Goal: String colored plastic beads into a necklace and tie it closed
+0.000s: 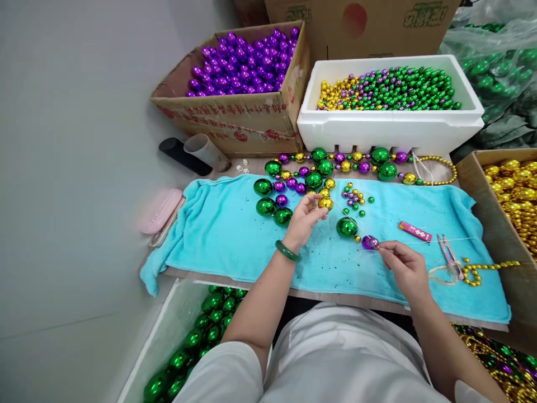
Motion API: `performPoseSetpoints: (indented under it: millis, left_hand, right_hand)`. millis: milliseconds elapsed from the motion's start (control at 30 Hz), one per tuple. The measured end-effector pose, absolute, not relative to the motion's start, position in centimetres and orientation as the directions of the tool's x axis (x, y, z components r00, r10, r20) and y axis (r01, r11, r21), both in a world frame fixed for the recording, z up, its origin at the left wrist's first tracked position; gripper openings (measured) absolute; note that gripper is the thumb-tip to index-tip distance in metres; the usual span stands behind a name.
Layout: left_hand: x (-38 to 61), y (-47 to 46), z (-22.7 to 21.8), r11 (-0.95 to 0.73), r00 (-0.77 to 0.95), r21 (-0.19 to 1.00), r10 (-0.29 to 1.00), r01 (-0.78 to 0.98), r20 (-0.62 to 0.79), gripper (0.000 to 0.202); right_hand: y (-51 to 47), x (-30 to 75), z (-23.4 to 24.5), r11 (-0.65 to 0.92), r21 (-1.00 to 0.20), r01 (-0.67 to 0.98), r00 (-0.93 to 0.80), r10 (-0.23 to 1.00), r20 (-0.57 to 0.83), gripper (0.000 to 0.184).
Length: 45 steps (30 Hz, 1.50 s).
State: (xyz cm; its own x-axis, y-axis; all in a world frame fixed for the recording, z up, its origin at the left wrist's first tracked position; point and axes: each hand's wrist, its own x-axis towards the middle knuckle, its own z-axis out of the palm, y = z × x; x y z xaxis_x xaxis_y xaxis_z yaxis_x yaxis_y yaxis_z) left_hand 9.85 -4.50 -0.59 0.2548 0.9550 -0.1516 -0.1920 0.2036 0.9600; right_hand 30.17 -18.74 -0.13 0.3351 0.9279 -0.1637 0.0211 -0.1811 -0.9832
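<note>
My left hand [308,218] pinches a shiny gold bead [325,204] above a turquoise towel [222,235]. A thin white string [351,219] runs from that bead down to my right hand [405,268]. The right fingertips are closed at a small light-purple bead [375,243], beside a bigger purple bead [367,242]. A large green bead [346,227] and a small gold bead [357,238] lie just left of these. Loose large green beads [265,206] and purple beads [281,200] rest left of my left hand. Several small mixed beads [356,197] sit between the hands, farther back.
Behind the towel lies a strung bead necklace [380,155]. A cardboard box [235,126] of purple beads and a white foam box [390,129] of small beads stand behind. Tweezers [450,256] and a pink packet [415,231] lie right. A carton [482,190] holds gold beads.
</note>
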Motion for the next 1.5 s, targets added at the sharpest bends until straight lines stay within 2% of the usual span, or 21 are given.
performPoseSetpoints:
  millis: [100,333,833,1100,1367,1500]
  left_hand:
    - [9.0,-4.5,0.1,0.327,0.332,0.858,0.922,-0.397,-0.198,0.040]
    - [8.2,-4.7,0.3,0.369,0.382,0.759,0.908,-0.537,-0.170,0.039]
    - [7.4,-4.9,0.6,0.307,0.387,0.816,0.915,-0.490,-0.112,0.042]
    - [7.3,-4.8,1.2,0.173,0.380,0.910,0.925,-0.378,-0.018,0.051]
    - [8.3,-5.8,1.8,0.217,0.411,0.896,0.911,-0.388,-0.042,0.051]
    - [8.2,-6.0,2.0,0.260,0.432,0.874,0.899,-0.411,-0.064,0.043]
  right_hand:
    - [-18.9,30.3,-0.4,-0.187,-0.982,0.037,0.325,0.931,-0.166,0.018]
    - [-18.8,30.0,-0.4,-0.220,-0.973,0.068,0.321,0.928,-0.187,0.019]
    - [-18.7,29.8,0.0,-0.228,-0.970,0.077,0.303,0.933,-0.195,0.019]
    - [-18.7,30.4,0.0,-0.223,-0.961,0.165,0.250,0.952,-0.178,0.020]
    - [-18.3,29.5,-0.6,-0.194,-0.970,0.149,0.252,0.956,-0.152,0.019]
    - [-18.2,29.7,-0.9,-0.188,-0.967,0.170,0.222,0.964,-0.148,0.020]
